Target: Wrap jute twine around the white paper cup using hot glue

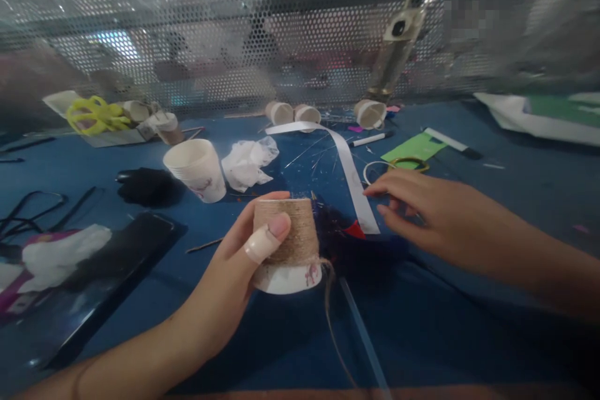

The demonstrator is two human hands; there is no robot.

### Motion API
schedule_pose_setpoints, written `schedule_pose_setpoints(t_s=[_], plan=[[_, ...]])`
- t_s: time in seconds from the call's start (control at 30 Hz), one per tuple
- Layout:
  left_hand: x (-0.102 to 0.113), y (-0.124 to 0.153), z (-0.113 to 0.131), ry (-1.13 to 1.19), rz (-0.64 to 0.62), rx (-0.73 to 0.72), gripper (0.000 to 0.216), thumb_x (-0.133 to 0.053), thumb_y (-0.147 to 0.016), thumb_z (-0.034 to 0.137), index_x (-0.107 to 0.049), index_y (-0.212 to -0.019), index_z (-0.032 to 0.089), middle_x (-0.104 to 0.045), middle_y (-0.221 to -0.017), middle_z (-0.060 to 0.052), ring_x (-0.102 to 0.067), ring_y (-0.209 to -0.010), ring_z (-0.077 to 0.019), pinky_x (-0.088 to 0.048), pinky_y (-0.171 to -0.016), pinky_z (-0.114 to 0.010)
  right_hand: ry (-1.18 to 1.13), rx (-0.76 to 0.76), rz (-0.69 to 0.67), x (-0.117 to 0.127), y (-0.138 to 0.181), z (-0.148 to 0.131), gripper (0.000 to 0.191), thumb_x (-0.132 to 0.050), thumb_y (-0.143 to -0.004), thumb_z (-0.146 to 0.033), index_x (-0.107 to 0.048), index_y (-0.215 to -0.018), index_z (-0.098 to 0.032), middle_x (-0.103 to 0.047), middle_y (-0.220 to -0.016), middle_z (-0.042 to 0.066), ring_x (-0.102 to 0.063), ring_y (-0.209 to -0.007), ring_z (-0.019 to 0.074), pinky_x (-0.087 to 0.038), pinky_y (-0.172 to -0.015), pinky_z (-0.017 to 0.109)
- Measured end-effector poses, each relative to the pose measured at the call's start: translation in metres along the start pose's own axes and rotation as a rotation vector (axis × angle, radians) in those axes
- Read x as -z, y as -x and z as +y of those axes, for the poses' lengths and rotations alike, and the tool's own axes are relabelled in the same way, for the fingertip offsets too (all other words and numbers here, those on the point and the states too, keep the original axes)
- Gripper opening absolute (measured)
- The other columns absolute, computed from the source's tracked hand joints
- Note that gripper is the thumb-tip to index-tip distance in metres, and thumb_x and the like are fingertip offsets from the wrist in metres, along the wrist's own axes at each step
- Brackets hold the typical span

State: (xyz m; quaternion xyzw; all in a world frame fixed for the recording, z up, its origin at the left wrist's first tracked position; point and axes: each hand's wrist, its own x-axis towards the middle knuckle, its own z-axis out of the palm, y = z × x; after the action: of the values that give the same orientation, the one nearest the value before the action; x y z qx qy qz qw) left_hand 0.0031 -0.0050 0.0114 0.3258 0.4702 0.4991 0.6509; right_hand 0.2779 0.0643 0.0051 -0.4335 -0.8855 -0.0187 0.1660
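My left hand [234, 269] is closed round an upturned paper cup [288, 244] that is wound with brown twine. A bandage wraps the thumb. A loose end of twine [330, 319] trails down from the cup's rim. My right hand [422, 209] hovers low over the blue table, fingers stretched toward a white ribbon strip [351, 181], and holds nothing I can see. A small red piece [356, 229] lies just left of its fingertips beside something dark.
A plain paper cup [197, 169], crumpled white tissue [248, 162], a black object [147, 186], yellow scissors [96, 114], a marker pen [372, 139], green paper [412, 148] and more cups [370, 114] lie on the table. A dark phone [117, 262] lies at left. A perforated metal screen [234, 44] stands behind.
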Motion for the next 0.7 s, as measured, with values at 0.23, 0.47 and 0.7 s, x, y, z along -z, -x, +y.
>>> schedule_pose_setpoints(t_s=[0.23,0.47,0.7], plan=[[0.002,-0.004,0.005,0.037,0.0,-0.019,0.06,-0.091,-0.079,0.053,-0.074,-0.13,0.026,-0.078,-0.11,-0.005,-0.074,-0.092,-0.0228,-0.063,-0.076,-0.031,-0.035,0.123,-0.18,-0.012,0.014,-0.022,0.023,-0.057,-0.094,-0.022,-0.07,-0.112,-0.018,-0.078,-0.102,0.013,-0.077,-0.085,0.0285,-0.063,-0.072,0.043],[0.002,-0.006,0.001,0.053,0.023,-0.058,0.054,-0.089,-0.083,0.052,-0.073,-0.129,0.028,-0.077,-0.111,-0.002,-0.073,-0.093,-0.0188,-0.062,-0.076,-0.027,-0.006,0.131,-0.084,-0.026,0.02,-0.022,0.035,-0.051,-0.083,-0.011,-0.063,-0.115,-0.017,-0.075,-0.099,0.013,-0.08,-0.084,0.0324,-0.065,-0.066,0.047],[0.009,-0.009,-0.005,0.035,0.009,-0.156,0.037,-0.071,-0.099,0.049,-0.072,-0.129,0.028,-0.076,-0.116,-0.002,-0.073,-0.101,-0.0195,-0.061,-0.088,-0.029,-0.22,-0.049,0.16,-0.017,0.019,-0.008,0.027,-0.063,-0.096,-0.016,-0.056,-0.119,-0.028,-0.077,-0.102,0.007,-0.079,-0.084,0.0251,-0.06,-0.069,0.034]])
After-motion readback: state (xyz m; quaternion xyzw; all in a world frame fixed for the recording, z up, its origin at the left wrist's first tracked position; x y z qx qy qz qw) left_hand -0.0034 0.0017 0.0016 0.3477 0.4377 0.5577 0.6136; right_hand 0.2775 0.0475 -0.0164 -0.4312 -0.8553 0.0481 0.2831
